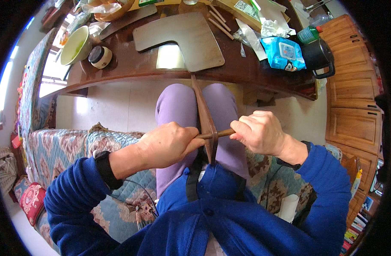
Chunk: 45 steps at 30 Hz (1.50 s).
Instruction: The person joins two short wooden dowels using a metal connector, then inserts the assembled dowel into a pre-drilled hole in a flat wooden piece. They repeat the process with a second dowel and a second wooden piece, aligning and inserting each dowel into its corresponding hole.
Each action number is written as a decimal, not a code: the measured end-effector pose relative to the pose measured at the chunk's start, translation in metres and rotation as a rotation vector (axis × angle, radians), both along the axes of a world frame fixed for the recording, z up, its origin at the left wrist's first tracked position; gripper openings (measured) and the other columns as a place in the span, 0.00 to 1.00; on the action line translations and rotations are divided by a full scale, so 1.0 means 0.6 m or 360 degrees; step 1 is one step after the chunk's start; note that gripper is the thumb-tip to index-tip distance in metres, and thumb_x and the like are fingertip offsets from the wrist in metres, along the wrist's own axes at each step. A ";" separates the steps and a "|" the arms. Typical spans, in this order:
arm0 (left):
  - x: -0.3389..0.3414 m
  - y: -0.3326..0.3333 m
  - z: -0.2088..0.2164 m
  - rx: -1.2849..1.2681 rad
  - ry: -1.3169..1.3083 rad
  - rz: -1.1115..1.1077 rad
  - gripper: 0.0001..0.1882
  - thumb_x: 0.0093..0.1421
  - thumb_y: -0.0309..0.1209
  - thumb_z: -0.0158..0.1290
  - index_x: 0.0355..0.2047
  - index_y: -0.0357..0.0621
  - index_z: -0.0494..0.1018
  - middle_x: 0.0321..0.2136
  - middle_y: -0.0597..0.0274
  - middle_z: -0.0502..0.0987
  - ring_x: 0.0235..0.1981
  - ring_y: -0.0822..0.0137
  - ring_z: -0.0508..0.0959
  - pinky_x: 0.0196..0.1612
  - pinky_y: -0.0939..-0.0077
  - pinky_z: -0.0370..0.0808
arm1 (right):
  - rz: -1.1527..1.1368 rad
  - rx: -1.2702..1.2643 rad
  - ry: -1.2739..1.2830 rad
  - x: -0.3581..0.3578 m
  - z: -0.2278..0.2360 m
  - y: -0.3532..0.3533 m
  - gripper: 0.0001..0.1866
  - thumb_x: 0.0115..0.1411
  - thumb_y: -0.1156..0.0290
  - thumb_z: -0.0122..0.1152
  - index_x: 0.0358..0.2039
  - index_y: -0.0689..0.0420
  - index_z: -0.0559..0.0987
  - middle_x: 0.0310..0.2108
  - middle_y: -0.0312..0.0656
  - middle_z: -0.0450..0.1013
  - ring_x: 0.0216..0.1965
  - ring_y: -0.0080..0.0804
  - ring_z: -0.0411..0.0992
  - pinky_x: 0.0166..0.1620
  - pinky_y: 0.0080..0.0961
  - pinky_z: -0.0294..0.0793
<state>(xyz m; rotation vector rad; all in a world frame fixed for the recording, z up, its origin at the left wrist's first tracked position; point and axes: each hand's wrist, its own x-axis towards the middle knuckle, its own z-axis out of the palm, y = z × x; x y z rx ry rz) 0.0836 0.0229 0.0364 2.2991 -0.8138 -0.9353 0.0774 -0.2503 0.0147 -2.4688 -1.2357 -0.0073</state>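
I see the slim, round brown wooden rod (225, 133) lying crosswise above the lap, the left hand (172, 143) curled tightly round 1 end and the right hand (260, 132) closed round the other. It meets the long, tapered brown wooden strip (207, 117), which runs between 2 purple-trousered knees (175, 104) towards the glossy dark-red wooden table (131, 76). There, the pale green round bowl (66, 56) holds something green I can't identify from here. The contents of the squat, dark-lidded jar (100, 59) and the black handled pot (319, 55) are hidden from me. The orange-brown rounded vessel (114, 16), with pale plastic in it, is cut off above. Whether the rod passes through the strip or only presses against it — I cannot tell; fingers cover both rod ends.
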 end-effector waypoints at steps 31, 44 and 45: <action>-0.019 -0.002 -0.009 0.0276 -0.0578 -0.0193 0.19 0.66 0.47 0.49 0.29 0.45 0.72 0.17 0.53 0.76 0.20 0.50 0.81 0.21 0.58 0.76 | -0.0191 -0.0035 0.0646 -0.019 -0.002 0.010 0.19 0.65 0.57 0.58 0.23 0.57 0.71 0.16 0.47 0.69 0.18 0.51 0.70 0.22 0.41 0.65; -0.008 0.006 -0.023 -0.0065 -0.1161 -0.0446 0.13 0.60 0.43 0.54 0.31 0.46 0.71 0.24 0.61 0.77 0.26 0.59 0.81 0.27 0.68 0.77 | -0.0158 -0.0060 0.2087 0.025 -0.012 0.002 0.26 0.69 0.50 0.50 0.23 0.60 0.77 0.16 0.31 0.67 0.20 0.19 0.64 0.25 0.24 0.64; -0.010 0.013 -0.027 -0.0115 -0.1106 -0.0452 0.13 0.60 0.42 0.54 0.33 0.46 0.73 0.26 0.61 0.77 0.30 0.59 0.82 0.30 0.68 0.78 | -0.0145 -0.0019 0.2087 0.025 -0.014 -0.001 0.26 0.69 0.50 0.49 0.24 0.60 0.78 0.16 0.31 0.67 0.20 0.19 0.64 0.25 0.24 0.64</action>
